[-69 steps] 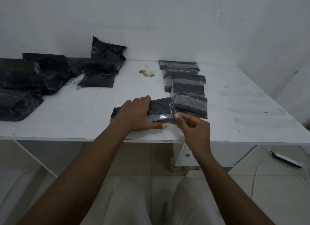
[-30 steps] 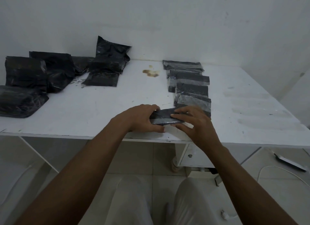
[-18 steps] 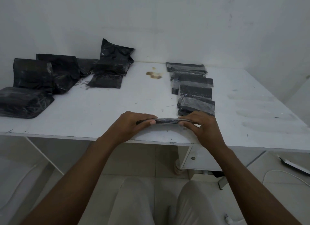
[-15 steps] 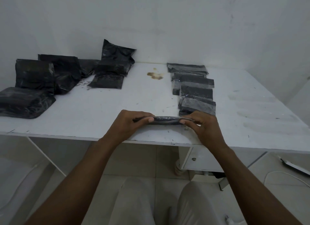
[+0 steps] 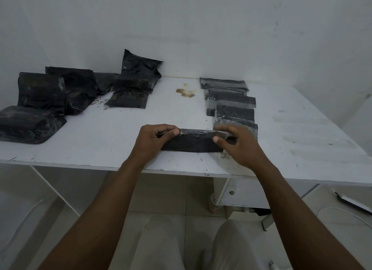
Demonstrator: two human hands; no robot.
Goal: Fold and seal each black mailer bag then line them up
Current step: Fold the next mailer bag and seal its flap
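While fingers (image 5: 174, 132) of left hand (image 5: 153, 141) and right hand (image 5: 240, 147) pinch the folded mailer (image 5: 193, 144), its ends hidden.

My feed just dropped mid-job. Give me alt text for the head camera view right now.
The left hand and right hand pinch the two ends of a folded black mailer bag at the near part of a white table. A row of folded bags runs from beside the right hand back toward the wall; bulkier black bags lie heaped far left.
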